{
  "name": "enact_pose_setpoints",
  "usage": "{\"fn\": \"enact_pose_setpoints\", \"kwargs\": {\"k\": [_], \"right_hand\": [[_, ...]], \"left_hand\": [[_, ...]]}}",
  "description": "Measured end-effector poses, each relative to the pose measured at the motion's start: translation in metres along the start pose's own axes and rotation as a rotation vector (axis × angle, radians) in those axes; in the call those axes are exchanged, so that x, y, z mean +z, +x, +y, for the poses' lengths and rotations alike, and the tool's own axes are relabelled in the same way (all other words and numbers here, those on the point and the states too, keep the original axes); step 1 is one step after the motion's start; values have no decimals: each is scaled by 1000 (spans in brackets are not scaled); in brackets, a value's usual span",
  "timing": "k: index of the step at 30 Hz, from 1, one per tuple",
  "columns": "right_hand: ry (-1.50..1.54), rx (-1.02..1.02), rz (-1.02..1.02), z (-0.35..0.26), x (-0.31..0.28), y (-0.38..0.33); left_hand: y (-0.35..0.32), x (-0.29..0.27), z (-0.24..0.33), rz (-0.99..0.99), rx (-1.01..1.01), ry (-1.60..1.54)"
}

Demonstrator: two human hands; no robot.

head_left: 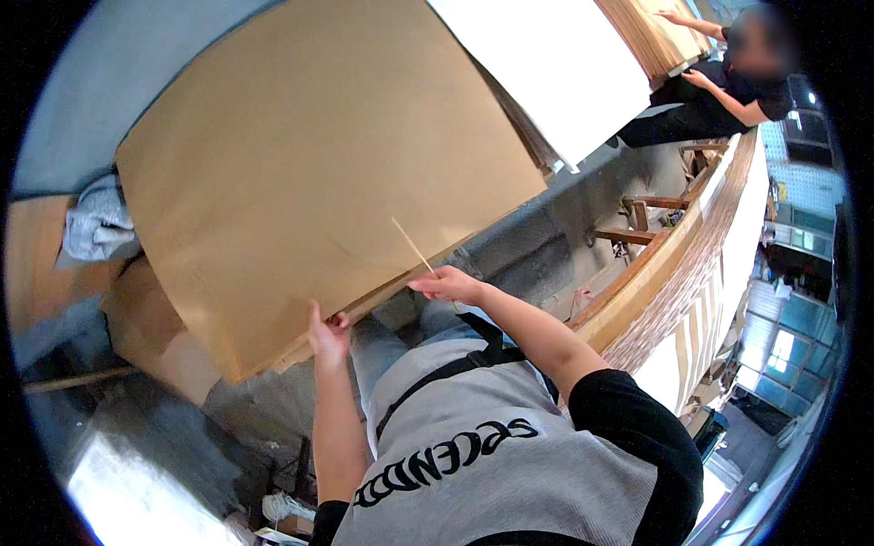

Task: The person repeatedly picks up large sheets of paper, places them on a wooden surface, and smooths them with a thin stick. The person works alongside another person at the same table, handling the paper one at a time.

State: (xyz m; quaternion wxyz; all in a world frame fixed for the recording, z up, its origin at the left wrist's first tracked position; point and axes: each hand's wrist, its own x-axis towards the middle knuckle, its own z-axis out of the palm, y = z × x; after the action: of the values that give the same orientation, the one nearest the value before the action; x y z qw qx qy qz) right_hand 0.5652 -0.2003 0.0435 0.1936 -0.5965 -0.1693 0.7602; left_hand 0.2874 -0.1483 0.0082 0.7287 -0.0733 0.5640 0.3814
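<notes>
A large stack of brown paper sheets (328,155) lies in front of me, its near edge running just past my waist. My left hand (329,335) is at that edge, thumb up against the top sheet and fingers curled at the rim, gripping the paper. Further right along the same edge, my right hand (451,285) is closed on a thin pale wooden stick (411,242). The stick slants up and leftward over the brown paper. The undersides of both hands' fingers are partly hidden.
White sheets (555,73) lie beyond the brown stack. At the far right, another person (742,86) handles a pile of tan sheets (651,36). A long wooden bench (674,246) with striped material curves along my right. A grey cloth (98,218) lies at left.
</notes>
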Motion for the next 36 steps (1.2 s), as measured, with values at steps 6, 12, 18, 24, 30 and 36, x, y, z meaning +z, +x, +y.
{"fn": "enact_pose_setpoints", "kwargs": {"k": [6,12,18,24,30,36], "right_hand": [[657,-175,26,-1,-84,9],[390,-15,104,-13,-130,10],[-553,-359,757,34,-80,-15],[-566,-616,714,-43,-68,-9],[-303,-401,547,-78,-95,29],[-40,-295,417,-48,-131,-12]], "left_hand": [[-9,18,10,165,-16,-26],[11,-26,15,106,18,363],[-30,-26,-64,328,464,593],[-6,-15,-20,353,537,466],[31,-16,0,307,460,348],[-1,-18,-24,276,135,187]]}}
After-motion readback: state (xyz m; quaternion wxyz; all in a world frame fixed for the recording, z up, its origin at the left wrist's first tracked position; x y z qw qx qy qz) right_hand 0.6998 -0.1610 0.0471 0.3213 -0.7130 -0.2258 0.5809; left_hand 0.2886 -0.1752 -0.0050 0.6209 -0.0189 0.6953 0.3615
